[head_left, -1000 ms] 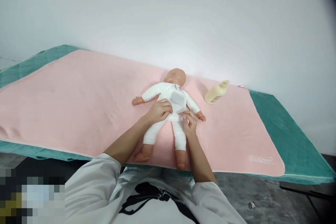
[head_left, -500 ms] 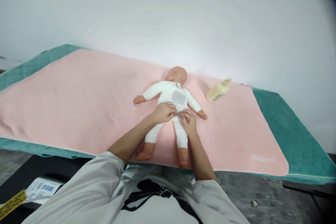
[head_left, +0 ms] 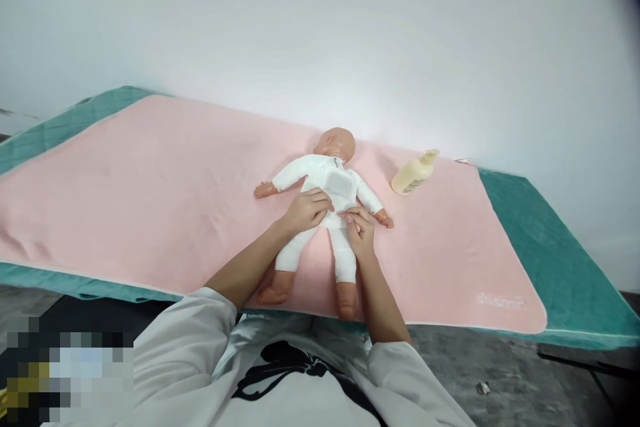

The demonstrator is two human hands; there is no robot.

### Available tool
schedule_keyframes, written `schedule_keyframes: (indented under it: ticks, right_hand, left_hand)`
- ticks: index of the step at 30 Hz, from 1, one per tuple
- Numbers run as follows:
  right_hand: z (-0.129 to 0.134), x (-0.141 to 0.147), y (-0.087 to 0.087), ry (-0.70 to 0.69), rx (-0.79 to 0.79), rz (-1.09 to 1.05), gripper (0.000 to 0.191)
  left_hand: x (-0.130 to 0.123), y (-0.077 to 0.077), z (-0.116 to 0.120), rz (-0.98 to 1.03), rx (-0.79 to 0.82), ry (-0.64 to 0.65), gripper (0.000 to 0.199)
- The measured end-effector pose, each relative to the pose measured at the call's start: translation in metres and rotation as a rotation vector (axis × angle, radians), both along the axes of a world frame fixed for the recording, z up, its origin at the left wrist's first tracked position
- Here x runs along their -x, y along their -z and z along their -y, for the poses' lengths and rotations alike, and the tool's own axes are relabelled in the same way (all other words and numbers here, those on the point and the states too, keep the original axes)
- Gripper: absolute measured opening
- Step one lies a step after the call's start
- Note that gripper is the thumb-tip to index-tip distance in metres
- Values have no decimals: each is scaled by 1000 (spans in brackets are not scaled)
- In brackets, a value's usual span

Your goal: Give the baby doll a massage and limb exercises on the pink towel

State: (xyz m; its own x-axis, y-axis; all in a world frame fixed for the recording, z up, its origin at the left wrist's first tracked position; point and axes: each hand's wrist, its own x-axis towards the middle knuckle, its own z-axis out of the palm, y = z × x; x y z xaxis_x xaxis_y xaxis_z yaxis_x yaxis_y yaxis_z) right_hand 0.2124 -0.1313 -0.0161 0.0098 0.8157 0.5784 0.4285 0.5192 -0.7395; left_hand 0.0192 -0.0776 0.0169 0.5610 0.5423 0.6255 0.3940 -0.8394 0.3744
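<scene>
A baby doll with a white cloth body lies on a pink mat, its head toward the wall and a pale square patch on its torso. My left hand rests on the doll's lower torso, fingers bent and pressed together. Just right of it, my right hand has its thumb and fingers pinched at the doll's waist. What either hand pinches, if anything, is too small to make out.
Right of the doll, a pale yellow pump bottle lies tilted on the mat. Green padded covering shows beyond the mat. Something blurred out sits at the lower left. A white wall rises behind.
My left hand has shifted slightly up and left, and the gap between my two hands is a little wider. The doll and bottle look unmoved.
</scene>
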Motion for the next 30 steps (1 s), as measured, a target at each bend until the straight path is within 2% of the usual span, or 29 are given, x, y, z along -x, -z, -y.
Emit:
schedule_keyframes:
  ticks: [4,12,21,27,30]
  right_hand:
    - [-1,0,0,13,-29,12,27]
    - [-6,0,5,30,21,63,25]
    - [-9,1,8,33,45,63,25]
    - [-6,1,6,22,20,52,25]
    - [-3,1,4,24,-6,60,26]
  left_hand:
    - [1,1,-2,-4,-5,-34,31]
    - [-4,1,-4,-133,129,-57,31]
    - [-7,3,-5,-182,130,-57,31]
    - [-4,3,-5,-111,100,-59,31]
    - [-3,2,-3,-27,67,-109,30]
